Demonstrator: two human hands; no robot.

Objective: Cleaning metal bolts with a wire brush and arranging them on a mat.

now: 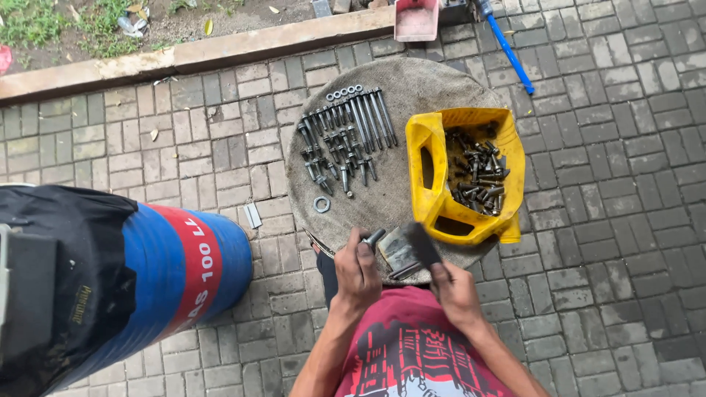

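Note:
My left hand (358, 271) is closed around a dark metal bolt (373, 237), its head poking up above my fingers. In my right hand (454, 294) is a dark flat brush-like tool (423, 245), angled toward the bolt and slightly blurred. Both hands hover at the near edge of a round cloth-covered work surface (401, 92). On the cloth, several long and short bolts (346, 132) lie in neat rows, with small washers (344, 93) above them and a single washer (321, 204) below. A cut yellow plastic container (432, 158) on the right holds several dirty bolts (476, 175).
A blue drum with a red band (187, 268) stands at my left, a black cover (51, 279) draped over it. Grey paving bricks (618, 220) surround the surface. A concrete curb (220, 50), a pink dustpan (416, 19) and a blue handle (509, 51) lie beyond.

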